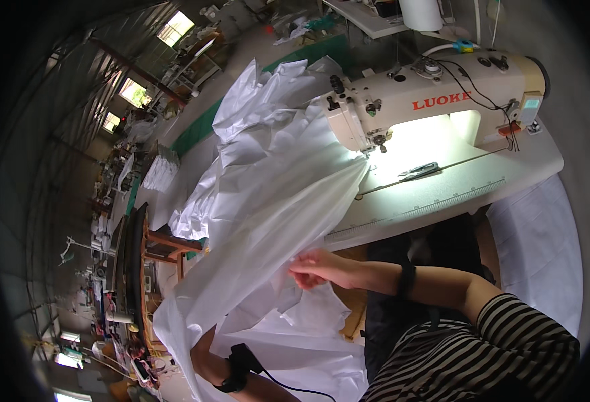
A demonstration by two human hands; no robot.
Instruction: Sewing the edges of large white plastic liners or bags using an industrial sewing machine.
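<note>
A large sheet of white fabric [255,231] runs from under the presser foot of a white sewing machine [369,100] down toward me, in long folds. My right hand [318,268] is closed, its fingers pinching the fabric's near edge just off the front of the machine table. My left hand [203,348] reaches up beneath the cloth at the lower left. Only its wrist side shows; the fabric covers the fingers. Small grey thread snips [420,171] lie on the lit machine bed, right of the needle.
A ruler scale lines the front edge of the machine table [442,201]. More white fabric [268,100] is bunched behind and left of the needle. A wooden stool [167,244] stands at the left. White cloth [536,234] hangs at the right. A cord [281,383] trails from my left wrist.
</note>
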